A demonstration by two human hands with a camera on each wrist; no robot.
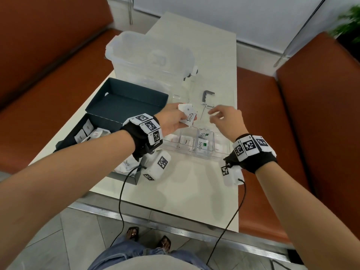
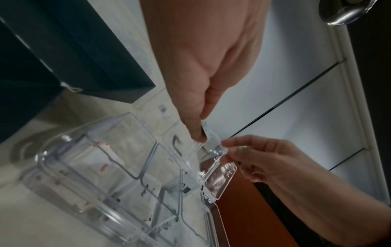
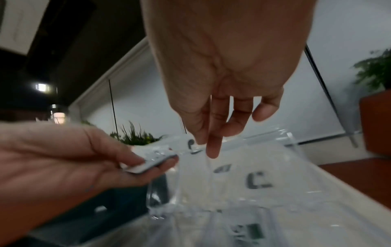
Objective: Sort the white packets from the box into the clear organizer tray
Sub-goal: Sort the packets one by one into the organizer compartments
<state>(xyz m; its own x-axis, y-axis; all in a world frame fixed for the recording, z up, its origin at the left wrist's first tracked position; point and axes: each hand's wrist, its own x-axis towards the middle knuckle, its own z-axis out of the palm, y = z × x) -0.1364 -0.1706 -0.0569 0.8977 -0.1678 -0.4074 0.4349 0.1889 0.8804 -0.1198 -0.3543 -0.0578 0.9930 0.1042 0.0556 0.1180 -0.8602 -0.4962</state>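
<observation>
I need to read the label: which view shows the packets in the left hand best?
Head view: the packets face the camera, "Stevia" readable, held by the left hand. Right wrist shows them edge-on; left wrist only a sliver.

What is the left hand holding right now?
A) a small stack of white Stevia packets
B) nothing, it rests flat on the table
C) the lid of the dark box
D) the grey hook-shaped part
A: in the head view the left hand grips a small stack of white Stevia packets above the clear organizer tray, while the right hand reaches toward it.
</observation>
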